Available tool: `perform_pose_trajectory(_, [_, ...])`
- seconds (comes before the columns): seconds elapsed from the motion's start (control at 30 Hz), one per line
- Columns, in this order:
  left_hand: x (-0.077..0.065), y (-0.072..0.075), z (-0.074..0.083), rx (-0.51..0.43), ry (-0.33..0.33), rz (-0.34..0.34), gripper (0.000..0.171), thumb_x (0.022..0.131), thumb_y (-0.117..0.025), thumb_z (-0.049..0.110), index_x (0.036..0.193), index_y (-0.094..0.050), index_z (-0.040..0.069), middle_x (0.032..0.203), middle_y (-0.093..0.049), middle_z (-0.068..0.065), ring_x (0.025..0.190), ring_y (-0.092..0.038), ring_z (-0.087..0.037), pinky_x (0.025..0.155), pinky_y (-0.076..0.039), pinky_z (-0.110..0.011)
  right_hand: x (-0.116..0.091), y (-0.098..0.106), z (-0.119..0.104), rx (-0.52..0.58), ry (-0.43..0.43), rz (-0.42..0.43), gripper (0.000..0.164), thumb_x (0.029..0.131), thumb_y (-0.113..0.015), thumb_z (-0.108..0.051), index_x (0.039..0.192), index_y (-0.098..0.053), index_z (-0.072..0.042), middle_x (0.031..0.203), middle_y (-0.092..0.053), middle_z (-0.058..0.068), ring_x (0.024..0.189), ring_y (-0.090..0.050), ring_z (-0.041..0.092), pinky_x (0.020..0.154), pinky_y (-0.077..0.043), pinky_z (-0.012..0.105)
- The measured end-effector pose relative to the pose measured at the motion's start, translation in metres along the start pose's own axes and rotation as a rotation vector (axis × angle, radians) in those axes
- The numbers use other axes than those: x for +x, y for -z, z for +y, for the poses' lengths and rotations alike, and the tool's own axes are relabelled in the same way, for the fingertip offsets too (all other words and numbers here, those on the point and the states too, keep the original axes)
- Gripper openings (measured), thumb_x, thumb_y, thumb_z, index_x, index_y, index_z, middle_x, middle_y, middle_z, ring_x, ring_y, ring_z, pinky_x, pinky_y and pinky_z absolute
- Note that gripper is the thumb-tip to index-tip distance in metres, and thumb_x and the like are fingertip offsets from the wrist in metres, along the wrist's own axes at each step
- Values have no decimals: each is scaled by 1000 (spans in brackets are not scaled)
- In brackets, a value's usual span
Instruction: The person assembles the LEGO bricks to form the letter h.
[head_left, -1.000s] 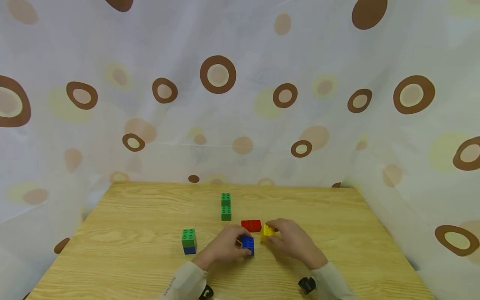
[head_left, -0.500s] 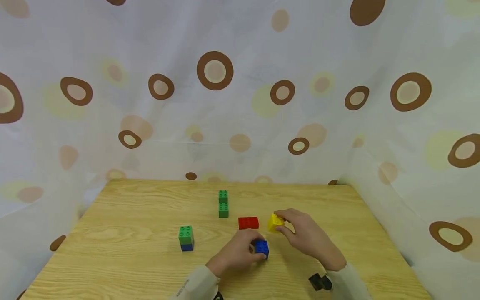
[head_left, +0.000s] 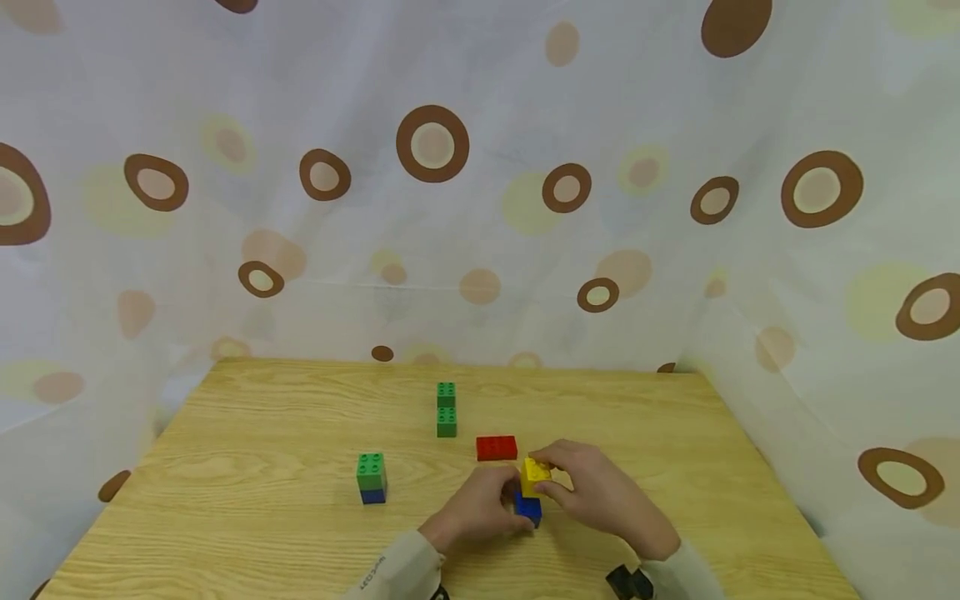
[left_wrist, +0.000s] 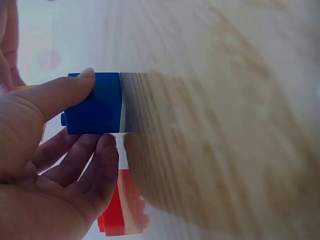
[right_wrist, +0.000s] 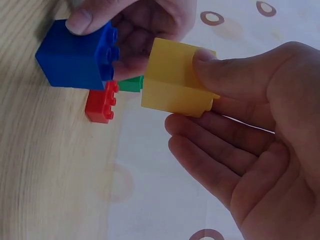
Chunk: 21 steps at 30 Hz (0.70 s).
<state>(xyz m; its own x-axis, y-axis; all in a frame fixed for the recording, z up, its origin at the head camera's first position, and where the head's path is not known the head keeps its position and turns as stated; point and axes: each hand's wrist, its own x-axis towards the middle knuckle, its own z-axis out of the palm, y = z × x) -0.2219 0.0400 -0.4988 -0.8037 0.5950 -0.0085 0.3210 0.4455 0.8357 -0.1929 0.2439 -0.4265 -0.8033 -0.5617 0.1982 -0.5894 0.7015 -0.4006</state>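
My left hand (head_left: pixel 483 502) pinches a blue toy brick (left_wrist: pixel 95 104) between thumb and fingers, its base down at the wooden tabletop. My right hand (head_left: pixel 600 496) holds a yellow toy brick (right_wrist: pixel 172 75) by its sides. In the head view the yellow brick overlaps the blue one's far part; in the right wrist view a gap shows between the yellow underside and the blue studs. A red brick (head_left: pixel 497 448) lies on the table just beyond the left hand.
Two green bricks (head_left: pixel 446 422) stand in a line farther back. To the left, a green brick (head_left: pixel 371 472) sits stacked on a dark blue brick (head_left: pixel 373 496). A patterned curtain (head_left: pixel 480 208) hangs behind the wooden table (head_left: pixel 262 417) and along its sides.
The left hand has shifted right with the blue brick. The right hand first moved away with the yellow brick, lifting it, then came back left and nearer, over the blue brick.
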Motion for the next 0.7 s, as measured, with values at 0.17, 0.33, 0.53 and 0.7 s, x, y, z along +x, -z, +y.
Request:
perform_pose_trajectory(0.17, [0,-1,-2,-25,6,-5,34,79,-89,19,106,-68,13,90,-63,10,77,-56,-4,73,-49,-18,1,-5,-5,-24,-10,-33,30,94,-74,-17,122,-70,-7,111,-71,0,96,-65,12,82,-57,31])
perform_pose_trajectory(0.33, [0,-1,-3,-21,5,-16,32,80,-88,20,105,-69,13,92,-64,10,78,-56,-3,74,-49,-17,2,-6,-7,-16,-16,-64,29,92,-76,-16,119,-72,-8,109,-71,-1,93,-65,11,80,-57,29])
perform_pose_trajectory(0.53, [0,-1,-2,11,0,-3,31,81,-88,19,103,-67,13,87,-61,10,75,-52,-3,71,-48,-17,3,-6,-6,12,-17,-84,27,90,-78,-19,114,-73,-8,103,-71,-2,88,-64,13,76,-54,27])
perform_pose_trajectory(0.7, [-1,-2,1,37,-1,-2,30,81,-88,20,101,-67,13,87,-61,11,74,-53,-3,71,-48,-17,4,-6,-4,20,-32,-116,25,89,-79,-19,110,-74,-9,99,-70,-5,84,-63,13,73,-53,26])
